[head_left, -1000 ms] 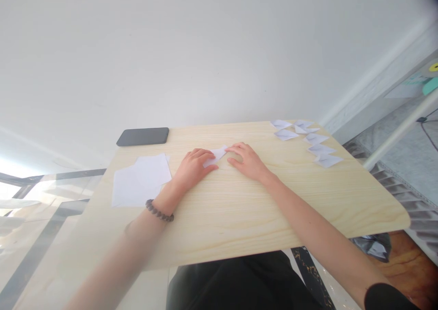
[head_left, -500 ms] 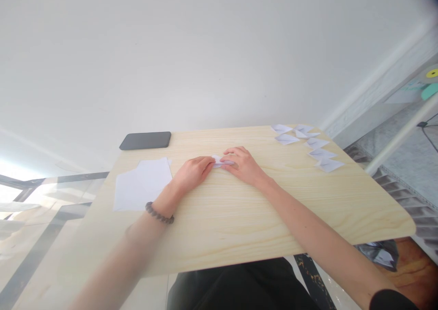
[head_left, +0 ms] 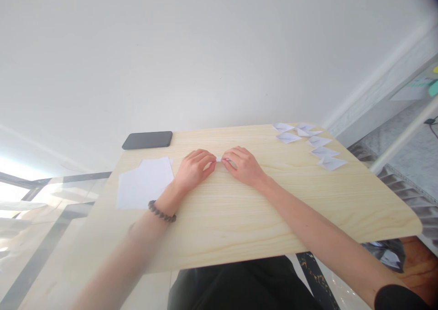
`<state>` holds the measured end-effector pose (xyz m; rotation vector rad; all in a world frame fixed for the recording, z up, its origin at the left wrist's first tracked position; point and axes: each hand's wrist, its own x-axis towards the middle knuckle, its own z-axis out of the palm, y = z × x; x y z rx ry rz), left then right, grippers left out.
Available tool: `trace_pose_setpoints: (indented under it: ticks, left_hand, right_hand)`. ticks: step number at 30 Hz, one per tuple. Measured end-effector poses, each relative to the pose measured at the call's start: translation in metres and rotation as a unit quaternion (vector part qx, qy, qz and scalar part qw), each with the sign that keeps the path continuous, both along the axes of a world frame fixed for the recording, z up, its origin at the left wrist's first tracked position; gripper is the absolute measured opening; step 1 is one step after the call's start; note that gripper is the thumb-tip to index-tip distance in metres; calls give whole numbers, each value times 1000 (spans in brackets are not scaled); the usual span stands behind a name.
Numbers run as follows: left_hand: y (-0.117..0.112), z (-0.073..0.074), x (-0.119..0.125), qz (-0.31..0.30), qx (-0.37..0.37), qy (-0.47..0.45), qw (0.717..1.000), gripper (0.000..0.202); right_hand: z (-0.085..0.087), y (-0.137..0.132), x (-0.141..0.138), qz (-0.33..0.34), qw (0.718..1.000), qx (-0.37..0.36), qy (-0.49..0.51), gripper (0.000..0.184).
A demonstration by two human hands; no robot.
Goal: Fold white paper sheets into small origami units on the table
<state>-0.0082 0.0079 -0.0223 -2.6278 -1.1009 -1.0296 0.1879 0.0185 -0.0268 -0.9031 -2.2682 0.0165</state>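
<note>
Moved closer together, the left hand point(head_left: 194, 168) and right hand point(head_left: 245, 166) pinch the folded paper point(head_left: 219, 159) between them over the bench point(head_left: 222, 214). Pulling too hard could rip it; slipping could make the fold crooked.

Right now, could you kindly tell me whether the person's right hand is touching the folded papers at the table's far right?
Apart: the head view shows bare tabletop between the right hand and the nearest folded paper.

A wood-grained table point(head_left: 239, 218) stands before a white wall point(head_left: 191, 59); perhaps a window point(head_left: 12, 189) glares at left.
</note>
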Motion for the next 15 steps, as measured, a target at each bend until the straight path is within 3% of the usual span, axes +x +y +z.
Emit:
trace_pose_setpoints:
  ticks: [5, 15]
  left_hand:
    - [-4, 6, 4, -16, 26, 2, 1000, 8]
    - [-6, 11, -1, 27, 48, -7, 998, 9]
  right_hand:
    - [-1, -2, -5, 20, 1000, 22, -5, 18]
    - [9, 2, 9, 6, 999, 21, -35, 21]
